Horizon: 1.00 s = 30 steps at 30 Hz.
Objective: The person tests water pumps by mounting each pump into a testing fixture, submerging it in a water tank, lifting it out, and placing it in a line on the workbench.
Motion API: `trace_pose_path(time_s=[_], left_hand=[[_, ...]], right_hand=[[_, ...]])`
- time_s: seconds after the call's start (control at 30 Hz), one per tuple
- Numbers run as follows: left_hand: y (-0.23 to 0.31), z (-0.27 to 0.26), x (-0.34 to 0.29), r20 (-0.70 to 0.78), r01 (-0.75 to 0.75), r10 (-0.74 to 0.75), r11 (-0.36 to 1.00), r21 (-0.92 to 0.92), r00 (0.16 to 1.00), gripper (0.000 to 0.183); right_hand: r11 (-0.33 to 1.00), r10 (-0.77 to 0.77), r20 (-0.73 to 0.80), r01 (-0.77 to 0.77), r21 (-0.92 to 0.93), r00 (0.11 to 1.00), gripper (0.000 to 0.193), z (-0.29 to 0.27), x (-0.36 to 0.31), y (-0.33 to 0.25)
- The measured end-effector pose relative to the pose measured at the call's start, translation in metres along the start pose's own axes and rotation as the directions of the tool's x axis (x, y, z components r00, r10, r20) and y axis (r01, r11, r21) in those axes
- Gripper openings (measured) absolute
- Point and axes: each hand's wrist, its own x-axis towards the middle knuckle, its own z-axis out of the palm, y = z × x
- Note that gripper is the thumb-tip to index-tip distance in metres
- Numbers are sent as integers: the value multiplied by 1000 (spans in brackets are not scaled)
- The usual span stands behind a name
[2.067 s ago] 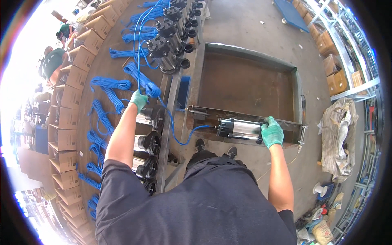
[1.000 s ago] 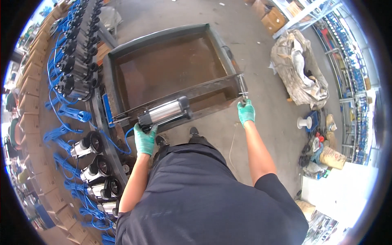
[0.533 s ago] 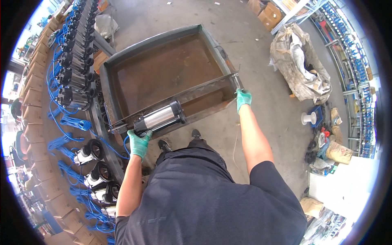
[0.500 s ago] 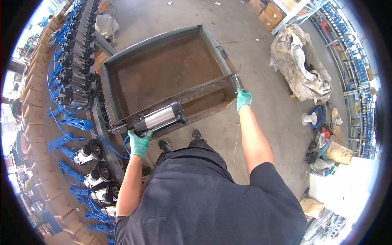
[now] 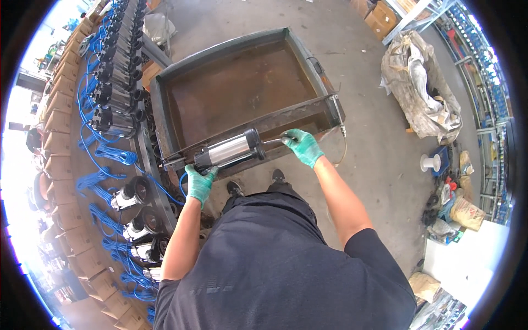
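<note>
We have the pump (image 5: 228,149) lying on its side along the near edge of the tank (image 5: 158,88), over the narrow compartment, its steel barrel slightly raised toward the right end. Our left hand (image 5: 200,185), in a green glove, is at the pump's left black end, thumb and forefinger parted against it; we cannot tell how firmly they press. Our right hand (image 5: 303,147), gloved alike, has its fingers pinched on a thin rod (image 5: 273,142) that reaches to the pump's right end. A blue cable (image 5: 160,190) curves away near our left hand.

The tank has two compartments, parted by a dark bar (image 5: 258,119). Both look brown inside, and we cannot tell murky liquid from rusty metal. A hose (image 5: 344,147) hangs at the tank's right corner.

To our left, more pumps (image 5: 118,74) stand upright in a row, and others (image 5: 132,198) lie below them beside blue coils (image 5: 116,155). Beyond the coils runs a line of open cartons (image 5: 58,166); their contents are too blurred to make out. To our right, a large grey sack (image 5: 400,91) holds a white bundle (image 5: 420,77), and a white spool (image 5: 430,163) sits just beside a blue crate (image 5: 441,157).
</note>
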Motion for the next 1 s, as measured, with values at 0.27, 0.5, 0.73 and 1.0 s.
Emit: trace_pose_path(time_s=[0.27,0.5,0.73,1.0], left_hand=[[17,-2,-6,29,-3,3,1000,-6,1000,69],[18,-4,-7,21,-37,36,999,32,999,68],[16,-2,-4,51,-5,4,1000,23,999,72],[20,-4,-5,54,3,-7,997,76,999,76]], right_hand=[[995,-100,68,102,-21,993,26,13,20,5],[985,74,219,-105,136,973,29,7,23,-11],[794,218,370,-385,471,903,26,10,31,4],[743,204,306,-350,571,930,31,18,23,6]])
